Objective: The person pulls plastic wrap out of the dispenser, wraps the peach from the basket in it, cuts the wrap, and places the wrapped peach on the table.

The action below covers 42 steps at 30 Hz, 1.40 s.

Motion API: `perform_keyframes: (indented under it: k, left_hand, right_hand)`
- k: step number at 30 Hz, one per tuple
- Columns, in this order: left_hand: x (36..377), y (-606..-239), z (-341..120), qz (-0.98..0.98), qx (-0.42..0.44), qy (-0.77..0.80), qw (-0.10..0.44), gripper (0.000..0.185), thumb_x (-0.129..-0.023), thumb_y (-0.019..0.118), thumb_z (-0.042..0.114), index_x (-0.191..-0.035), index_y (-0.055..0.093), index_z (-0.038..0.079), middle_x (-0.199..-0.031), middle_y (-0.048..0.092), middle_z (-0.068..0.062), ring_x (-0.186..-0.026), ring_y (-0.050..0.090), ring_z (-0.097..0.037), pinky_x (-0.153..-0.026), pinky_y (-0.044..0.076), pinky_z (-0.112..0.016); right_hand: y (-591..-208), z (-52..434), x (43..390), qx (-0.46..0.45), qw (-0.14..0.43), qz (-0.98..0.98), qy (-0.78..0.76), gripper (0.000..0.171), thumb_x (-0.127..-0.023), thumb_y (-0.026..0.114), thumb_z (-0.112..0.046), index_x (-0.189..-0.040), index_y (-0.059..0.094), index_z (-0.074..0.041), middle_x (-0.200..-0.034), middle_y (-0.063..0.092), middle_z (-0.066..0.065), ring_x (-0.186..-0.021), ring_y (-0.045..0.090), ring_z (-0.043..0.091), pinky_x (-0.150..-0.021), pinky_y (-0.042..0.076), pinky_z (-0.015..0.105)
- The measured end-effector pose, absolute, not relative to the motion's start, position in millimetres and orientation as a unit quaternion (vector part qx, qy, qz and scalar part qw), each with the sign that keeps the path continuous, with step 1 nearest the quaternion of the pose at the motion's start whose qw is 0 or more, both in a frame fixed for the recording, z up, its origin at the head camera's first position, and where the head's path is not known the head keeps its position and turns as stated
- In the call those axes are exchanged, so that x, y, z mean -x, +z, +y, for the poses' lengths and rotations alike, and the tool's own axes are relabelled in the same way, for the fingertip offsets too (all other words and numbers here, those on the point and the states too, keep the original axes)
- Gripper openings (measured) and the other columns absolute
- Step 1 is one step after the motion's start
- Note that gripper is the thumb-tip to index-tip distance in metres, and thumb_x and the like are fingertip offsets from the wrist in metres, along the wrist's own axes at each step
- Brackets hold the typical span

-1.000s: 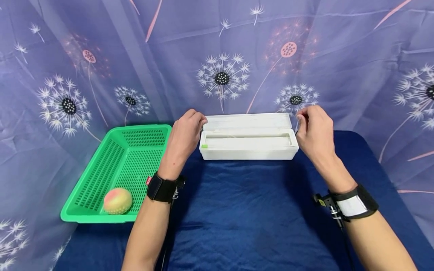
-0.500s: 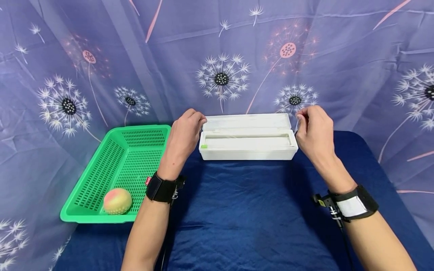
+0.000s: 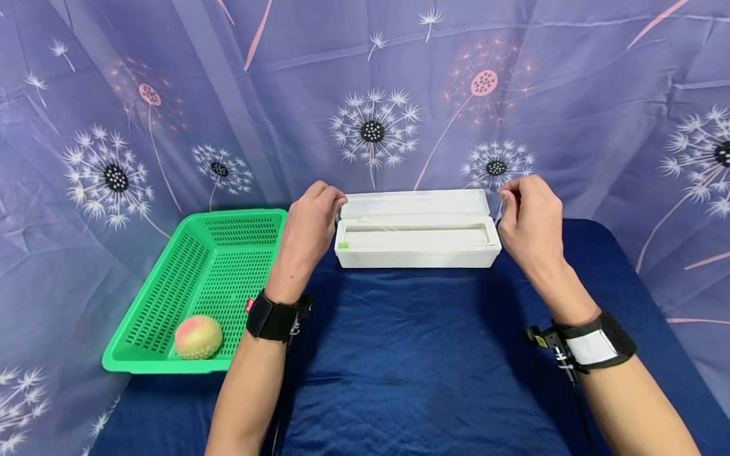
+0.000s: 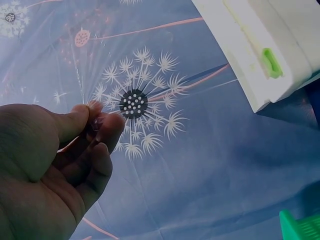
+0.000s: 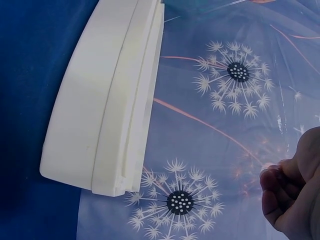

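A long white dispenser box (image 3: 418, 247) lies across the far middle of the blue table, with its lid (image 3: 416, 204) folded back. A small green tab (image 3: 343, 245) sits at its left end. My left hand (image 3: 336, 201) hovers at the box's left end, thumb and forefinger pinched together on a thin clear film (image 4: 96, 123). At the box's right end my right hand (image 3: 509, 193) is raised, its fingertips (image 5: 272, 175) pinched together on the same faintly shining film. The film itself hardly shows in the head view. The box (image 4: 250, 45) appears at the top right of the left wrist view, and the box (image 5: 100, 115) at the left of the right wrist view.
A green perforated basket (image 3: 239, 215) stands at the table's left with a peach-coloured fruit (image 3: 197, 337) in its near corner. Dark blue cloth (image 3: 422, 354) covers the table in front of the box. A purple dandelion-print curtain (image 3: 371, 95) hangs close behind.
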<state>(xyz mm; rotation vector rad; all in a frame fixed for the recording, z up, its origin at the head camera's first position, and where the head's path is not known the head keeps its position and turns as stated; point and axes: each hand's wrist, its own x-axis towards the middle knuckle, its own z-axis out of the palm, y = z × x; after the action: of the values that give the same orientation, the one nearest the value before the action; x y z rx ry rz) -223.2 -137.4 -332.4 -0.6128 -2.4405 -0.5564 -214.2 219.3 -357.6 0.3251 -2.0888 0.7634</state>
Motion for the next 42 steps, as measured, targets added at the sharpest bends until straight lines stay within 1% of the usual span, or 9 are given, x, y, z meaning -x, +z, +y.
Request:
perform_keyframes:
  k: [9,14,19,29,39,42]
  left_hand:
    - [221,-330,-138,-0.906,0.227,-0.205,0.293,0.02,-0.11,0.06,0.014,-0.107,0.075,0.001,-0.104,0.068,-0.014,-0.083,0.069,-0.031,-0.074,0.057,-0.043]
    - [220,-329,-136,-0.902,0.23,-0.213,0.297,0.02,-0.11,0.06,0.014,-0.107,0.075,0.002,-0.104,0.068,-0.013,-0.085,0.07,-0.031,-0.076,0.057,-0.044]
    - [219,-328,-137,-0.898,0.237,-0.214,0.303,0.021,-0.11,0.059,0.015,-0.107,0.075,0.001,-0.103,0.067,-0.014,-0.082,0.068,-0.031,-0.073,0.057,-0.043]
    - [218,-325,-137,-0.897,0.237,-0.208,0.309,0.021,-0.11,0.059,0.015,-0.107,0.075,0.001,-0.104,0.067,-0.014,-0.082,0.069,-0.03,-0.073,0.057,-0.042]
    - [215,-322,-137,-0.896,0.231,-0.21,0.316,0.024,-0.111,0.057,0.017,-0.106,0.075,0.002,-0.103,0.067,-0.013,-0.084,0.07,-0.03,-0.074,0.058,-0.044]
    - [215,-321,-137,-0.896,0.232,-0.208,0.317,0.024,-0.111,0.057,0.018,-0.106,0.076,0.003,-0.103,0.067,-0.013,-0.083,0.069,-0.029,-0.073,0.057,-0.043]
  right_hand:
    - [-354,217,212,-0.126,0.433,-0.836,0.312,0.01,-0.101,0.06,0.003,-0.099,0.067,0.011,-0.09,0.064,0.026,-0.078,0.056,0.04,-0.073,0.04,0.045]
    - [-354,218,211,-0.122,0.443,-0.83,0.316,0.009,-0.1,0.061,0.004,-0.099,0.068,0.009,-0.09,0.065,0.025,-0.078,0.057,0.039,-0.073,0.04,0.045]
    - [-352,218,211,-0.12,0.45,-0.828,0.314,0.009,-0.1,0.061,0.003,-0.1,0.069,0.008,-0.09,0.065,0.026,-0.078,0.057,0.04,-0.073,0.04,0.045]
    - [-349,218,210,-0.123,0.451,-0.828,0.311,0.011,-0.102,0.061,0.002,-0.099,0.068,0.011,-0.09,0.064,0.026,-0.079,0.056,0.04,-0.073,0.039,0.046]
    - [-344,219,207,-0.127,0.446,-0.828,0.314,0.011,-0.103,0.061,0.0,-0.101,0.067,0.01,-0.092,0.065,0.025,-0.079,0.056,0.038,-0.072,0.038,0.043]
    - [-343,220,206,-0.125,0.447,-0.828,0.313,0.011,-0.103,0.061,0.001,-0.101,0.068,0.009,-0.092,0.066,0.025,-0.079,0.056,0.038,-0.073,0.038,0.043]
